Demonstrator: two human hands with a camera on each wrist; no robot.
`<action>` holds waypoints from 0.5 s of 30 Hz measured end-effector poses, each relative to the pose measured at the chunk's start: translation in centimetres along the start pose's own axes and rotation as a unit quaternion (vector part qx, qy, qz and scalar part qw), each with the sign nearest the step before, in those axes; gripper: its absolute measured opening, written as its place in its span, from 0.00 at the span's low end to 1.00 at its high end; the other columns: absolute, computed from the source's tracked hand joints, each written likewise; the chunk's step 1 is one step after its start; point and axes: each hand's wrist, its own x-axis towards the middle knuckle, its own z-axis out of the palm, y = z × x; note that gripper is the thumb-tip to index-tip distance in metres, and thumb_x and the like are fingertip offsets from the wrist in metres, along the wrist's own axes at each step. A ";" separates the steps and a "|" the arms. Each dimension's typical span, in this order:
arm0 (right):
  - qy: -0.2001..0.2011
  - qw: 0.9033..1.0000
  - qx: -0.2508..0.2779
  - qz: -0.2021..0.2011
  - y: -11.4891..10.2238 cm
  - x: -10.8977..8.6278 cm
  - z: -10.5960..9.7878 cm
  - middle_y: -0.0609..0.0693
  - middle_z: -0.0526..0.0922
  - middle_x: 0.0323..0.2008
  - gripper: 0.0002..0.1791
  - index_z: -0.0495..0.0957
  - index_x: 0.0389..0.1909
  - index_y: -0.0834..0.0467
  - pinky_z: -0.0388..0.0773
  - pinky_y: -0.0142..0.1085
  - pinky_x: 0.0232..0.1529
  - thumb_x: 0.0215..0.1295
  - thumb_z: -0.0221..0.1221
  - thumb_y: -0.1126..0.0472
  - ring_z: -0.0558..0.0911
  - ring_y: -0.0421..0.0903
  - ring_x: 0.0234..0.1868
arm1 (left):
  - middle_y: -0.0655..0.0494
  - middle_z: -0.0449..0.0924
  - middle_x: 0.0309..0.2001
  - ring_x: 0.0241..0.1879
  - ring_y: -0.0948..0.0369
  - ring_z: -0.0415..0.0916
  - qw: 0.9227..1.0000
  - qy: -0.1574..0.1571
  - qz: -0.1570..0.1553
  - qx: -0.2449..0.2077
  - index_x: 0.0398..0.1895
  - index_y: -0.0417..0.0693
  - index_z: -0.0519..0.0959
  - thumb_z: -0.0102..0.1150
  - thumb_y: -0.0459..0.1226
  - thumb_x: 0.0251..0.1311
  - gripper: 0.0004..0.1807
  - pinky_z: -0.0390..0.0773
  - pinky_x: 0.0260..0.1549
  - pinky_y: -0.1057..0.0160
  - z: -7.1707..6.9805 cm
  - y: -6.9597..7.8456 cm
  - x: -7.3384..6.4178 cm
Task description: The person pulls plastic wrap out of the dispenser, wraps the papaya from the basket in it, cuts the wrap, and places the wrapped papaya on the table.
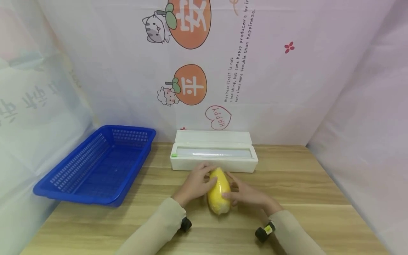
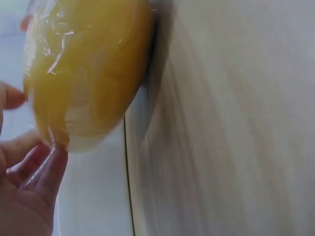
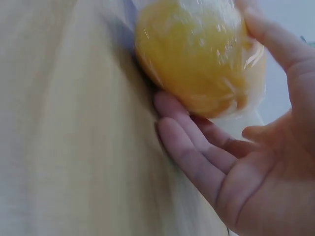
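A long yellow fruit (image 1: 220,193), rounded and tapering at its ends, is wrapped in clear, shiny cling film. It lies near the middle of the wooden table, between both hands. My left hand (image 1: 197,182) holds its far left end; in the left wrist view the fingertips (image 2: 58,160) pinch at the film there. The right hand (image 1: 250,194) grips the near right side, thumb on the film and fingers curled under the fruit, as the right wrist view shows. Directly behind stands a white cling film dispenser box (image 1: 213,165), its lid (image 1: 213,137) raised.
A blue plastic basket (image 1: 74,197) with slotted sides stands at the left of the wooden table (image 1: 302,184). Printed white cloth (image 1: 261,78) hangs behind the table and along both sides. Each wrist wears a small black camera.
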 end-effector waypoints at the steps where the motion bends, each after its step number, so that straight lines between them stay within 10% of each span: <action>1: -0.005 1.000 0.004 0.005 0.1 0.2 -0.2 0.69 0.61 0.70 0.56 0.32 0.81 0.45 0.82 0.47 0.46 0.67 0.63 0.47 0.81 0.54 0.51 | 0.51 0.69 0.62 0.54 0.58 0.75 1.000 -0.011 0.000 -0.002 0.67 0.43 0.74 0.59 0.45 0.69 0.27 0.79 0.50 0.66 -0.1 0.0 -0.2; 15: -0.022 1.000 -0.020 0.007 -0.4 1.3 -0.7 0.69 0.63 0.66 0.56 0.34 0.80 0.37 0.84 0.48 0.42 0.64 0.66 0.47 0.79 0.56 0.52 | 0.52 0.72 0.59 0.54 0.61 0.73 0.997 -0.026 0.053 0.042 0.69 0.43 0.71 0.57 0.46 0.72 0.27 0.76 0.54 0.67 0.0 -0.3 -0.8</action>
